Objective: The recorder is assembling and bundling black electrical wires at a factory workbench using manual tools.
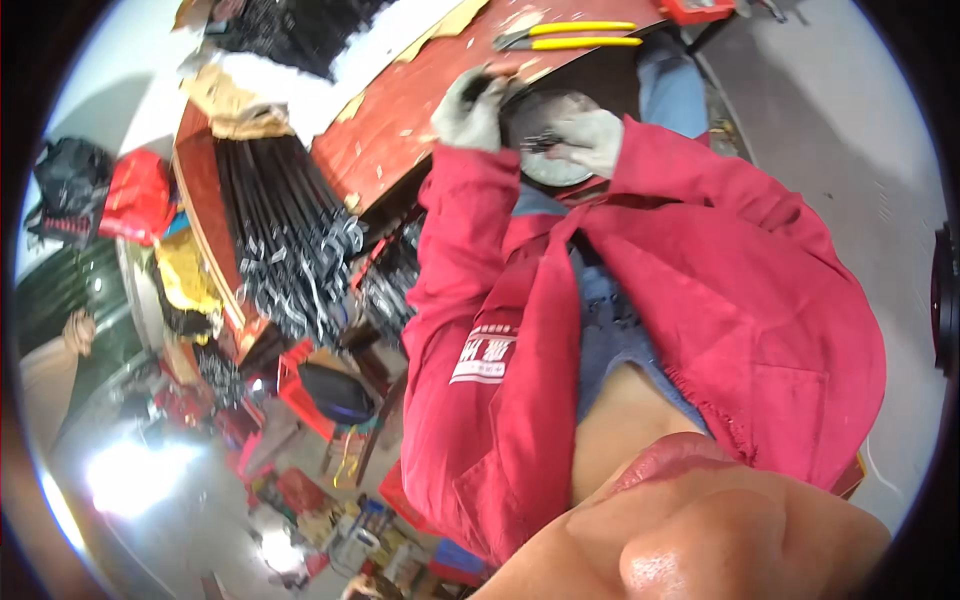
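Observation:
My left hand (470, 108), in a pale grey work glove, is at the edge of the red tabletop (385, 120). Its fingers are bent together, and whatever is between them is too small to make out. In a similar glove, my right hand (590, 142) reaches over a round metal bowl (562, 176) by my lap. Its fingertips are closed among small dark pieces (541, 141) there; their kind is unclear. Pincers with long yellow handles (580, 43) lie on the tabletop just beyond my hands.
Long black strips with shiny metal ends (290, 230) hang over the table's left side. Brown torn paper (235, 105) and a black bundle (290, 35) lie farther back. A red bin (695, 10) is at the far right. Bags (138, 195) and a red crate (300, 385) stand left.

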Demonstrator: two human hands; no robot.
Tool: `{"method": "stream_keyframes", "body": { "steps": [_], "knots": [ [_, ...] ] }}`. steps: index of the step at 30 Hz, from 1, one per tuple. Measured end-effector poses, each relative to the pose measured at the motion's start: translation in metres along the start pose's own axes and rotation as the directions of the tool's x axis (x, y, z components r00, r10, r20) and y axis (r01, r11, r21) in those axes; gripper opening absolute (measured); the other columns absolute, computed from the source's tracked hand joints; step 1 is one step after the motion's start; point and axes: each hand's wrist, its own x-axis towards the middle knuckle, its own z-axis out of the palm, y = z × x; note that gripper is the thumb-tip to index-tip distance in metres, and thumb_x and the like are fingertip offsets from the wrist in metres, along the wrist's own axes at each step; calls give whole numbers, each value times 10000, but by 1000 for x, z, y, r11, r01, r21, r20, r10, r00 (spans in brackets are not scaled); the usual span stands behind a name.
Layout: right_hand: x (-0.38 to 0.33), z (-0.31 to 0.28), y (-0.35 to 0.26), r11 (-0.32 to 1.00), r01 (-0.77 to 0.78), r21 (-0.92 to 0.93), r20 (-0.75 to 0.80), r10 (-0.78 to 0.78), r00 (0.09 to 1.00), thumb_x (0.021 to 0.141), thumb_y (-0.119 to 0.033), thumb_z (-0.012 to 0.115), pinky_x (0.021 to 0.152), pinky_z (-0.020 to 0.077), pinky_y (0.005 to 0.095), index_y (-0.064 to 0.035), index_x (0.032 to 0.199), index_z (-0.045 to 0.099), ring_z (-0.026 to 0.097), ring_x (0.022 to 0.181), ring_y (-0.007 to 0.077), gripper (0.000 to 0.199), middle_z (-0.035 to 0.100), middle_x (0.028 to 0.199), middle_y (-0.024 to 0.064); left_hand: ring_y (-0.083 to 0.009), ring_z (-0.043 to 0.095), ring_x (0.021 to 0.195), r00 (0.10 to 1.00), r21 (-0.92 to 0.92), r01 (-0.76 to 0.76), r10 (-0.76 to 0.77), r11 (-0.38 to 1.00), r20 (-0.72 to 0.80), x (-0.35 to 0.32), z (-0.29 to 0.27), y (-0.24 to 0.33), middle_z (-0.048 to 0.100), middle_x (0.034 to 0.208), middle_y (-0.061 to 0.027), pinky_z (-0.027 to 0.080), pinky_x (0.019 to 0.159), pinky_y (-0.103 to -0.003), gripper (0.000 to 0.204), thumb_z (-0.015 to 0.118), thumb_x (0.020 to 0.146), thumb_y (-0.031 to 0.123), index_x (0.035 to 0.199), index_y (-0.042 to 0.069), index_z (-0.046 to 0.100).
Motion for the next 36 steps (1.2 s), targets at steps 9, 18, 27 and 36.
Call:
{"method": "stream_keyframes", "body": {
  "steps": [9, 18, 27, 36],
  "knots": [
    [41, -173, 108, 653, -213, -727, -396, -145, 907, 768, -193, 504, 729, 441, 346, -79, 926, 572, 548, 830, 279, 206, 571, 917, 118, -257, 581, 877, 993, -44, 24, -30, 999, -118, 3, -11, 19, 581, 954, -156, 507, 767, -384, 172, 581, 802, 101, 923, -20, 562],
    [30, -213, 183, 615, -218, -758, -195, 105, 975, 818, -197, 447, 728, 434, 348, -84, 957, 566, 534, 850, 305, 215, 548, 891, 134, -239, 596, 813, 997, -98, 46, -52, 994, -56, 12, -6, 12, 595, 873, -154, 519, 737, -339, 170, 563, 796, 36, 943, -49, 543],
    [53, -135, 67, 988, -69, -137, -579, -23, 815, 797, 7, 538, 763, 438, 242, -27, 1023, 550, 564, 832, 157, 228, 585, 922, 77, -251, 596, 857, 997, -168, 60, -67, 984, -38, 14, -5, 18, 591, 901, -151, 517, 741, -335, 200, 580, 785, 48, 959, -47, 548],
    [89, -77, -30, 880, 310, -360, -246, -410, 878, 706, 30, 554, 608, 446, 287, -69, 911, 604, 554, 719, 208, 233, 547, 794, 57, -184, 598, 785, 996, -167, 62, -73, 984, -57, 15, -2, 22, 617, 861, -129, 497, 692, -272, 172, 568, 790, 33, 946, -40, 571]
  ]
}}
